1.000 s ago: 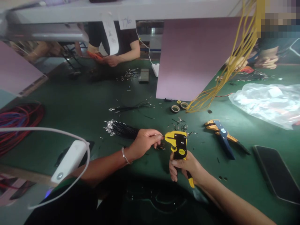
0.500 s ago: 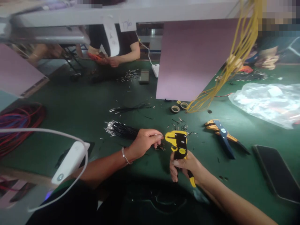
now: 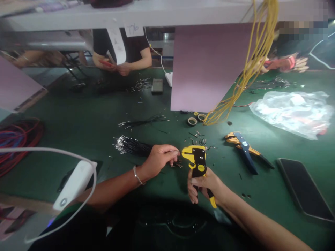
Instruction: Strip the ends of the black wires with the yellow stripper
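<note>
Pinched between the thumb and fingers of my left hand (image 3: 161, 158) is a thin dark wire, its end close to the jaws of the yellow and black wire stripper (image 3: 196, 158). My right hand (image 3: 205, 183) is wrapped round the stripper's handles. A bundle of black wires (image 3: 133, 145) with pale tips lies on the green table beside my left hand, partly hidden by it. Small cut bits (image 3: 200, 141) are scattered behind the stripper.
A blue and orange stripper (image 3: 244, 146), a phone (image 3: 305, 188) and a plastic bag (image 3: 293, 109) lie right. Yellow wires (image 3: 251, 66) hang beside a pink panel (image 3: 206, 66). Left are a white power strip (image 3: 74, 184) and red wires (image 3: 18, 143). Two people work across the table.
The whole view has shifted slightly, so most things sit further left. My hands keep nearly the same pose. At the back right, a person's red tool shows more clearly.
</note>
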A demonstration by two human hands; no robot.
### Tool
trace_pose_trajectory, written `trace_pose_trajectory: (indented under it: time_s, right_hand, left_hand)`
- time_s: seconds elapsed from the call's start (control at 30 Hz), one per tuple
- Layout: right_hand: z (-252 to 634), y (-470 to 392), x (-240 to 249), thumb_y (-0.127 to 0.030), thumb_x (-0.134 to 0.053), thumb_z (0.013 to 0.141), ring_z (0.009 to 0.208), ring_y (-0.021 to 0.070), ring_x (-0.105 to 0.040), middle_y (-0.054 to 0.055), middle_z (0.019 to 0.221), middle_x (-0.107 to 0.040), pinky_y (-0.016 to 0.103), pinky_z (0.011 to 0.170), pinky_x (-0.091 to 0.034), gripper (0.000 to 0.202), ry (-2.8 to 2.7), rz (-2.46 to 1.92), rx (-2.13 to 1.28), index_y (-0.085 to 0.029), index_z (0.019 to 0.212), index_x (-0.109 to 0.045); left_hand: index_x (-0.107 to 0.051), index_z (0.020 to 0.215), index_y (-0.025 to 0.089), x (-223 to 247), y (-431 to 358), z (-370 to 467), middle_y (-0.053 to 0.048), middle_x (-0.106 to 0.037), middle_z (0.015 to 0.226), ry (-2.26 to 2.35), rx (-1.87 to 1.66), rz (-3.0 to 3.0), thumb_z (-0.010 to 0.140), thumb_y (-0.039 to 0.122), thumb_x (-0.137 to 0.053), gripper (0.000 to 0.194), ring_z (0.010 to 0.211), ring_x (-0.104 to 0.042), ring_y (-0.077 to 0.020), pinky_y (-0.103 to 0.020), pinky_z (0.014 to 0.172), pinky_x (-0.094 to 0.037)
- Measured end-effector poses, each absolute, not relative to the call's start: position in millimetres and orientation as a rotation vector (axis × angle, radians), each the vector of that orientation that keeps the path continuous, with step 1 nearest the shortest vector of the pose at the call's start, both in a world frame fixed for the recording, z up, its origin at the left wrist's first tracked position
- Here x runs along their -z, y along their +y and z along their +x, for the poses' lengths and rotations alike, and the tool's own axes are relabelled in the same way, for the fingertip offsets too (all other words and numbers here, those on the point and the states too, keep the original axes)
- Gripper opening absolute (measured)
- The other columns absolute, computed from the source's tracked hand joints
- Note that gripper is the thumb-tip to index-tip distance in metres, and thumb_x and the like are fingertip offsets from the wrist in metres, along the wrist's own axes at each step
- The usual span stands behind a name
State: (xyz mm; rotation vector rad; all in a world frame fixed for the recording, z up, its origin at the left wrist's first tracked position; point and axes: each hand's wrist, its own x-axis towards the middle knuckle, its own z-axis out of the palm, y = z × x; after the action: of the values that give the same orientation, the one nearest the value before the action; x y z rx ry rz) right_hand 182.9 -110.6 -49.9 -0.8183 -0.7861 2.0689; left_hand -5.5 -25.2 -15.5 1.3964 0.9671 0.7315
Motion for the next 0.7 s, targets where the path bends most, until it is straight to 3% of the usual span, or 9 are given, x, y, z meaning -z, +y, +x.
trace_pose_trajectory:
  time_s: [0.7]
  right_hand:
    - [177.9,-106.9,52.2,-0.026,-0.072,0.071,0.041,0.0177,-0.060,-0.001,0.050,-0.061,0.029,0.042,-0.050,0.020,-0.701,-0.741,-2.080,-0.014,0.073,-0.056]
  left_hand:
    - [-0.067,0.074,0.012,21.6,-25.7,-4.4,-0.001,-0.060,0.061,0.970,-0.755,1.329,0.079,0.025,-0.062,0.016,0.051,-0.050,-0.0085,-0.022,0.052,-0.043]
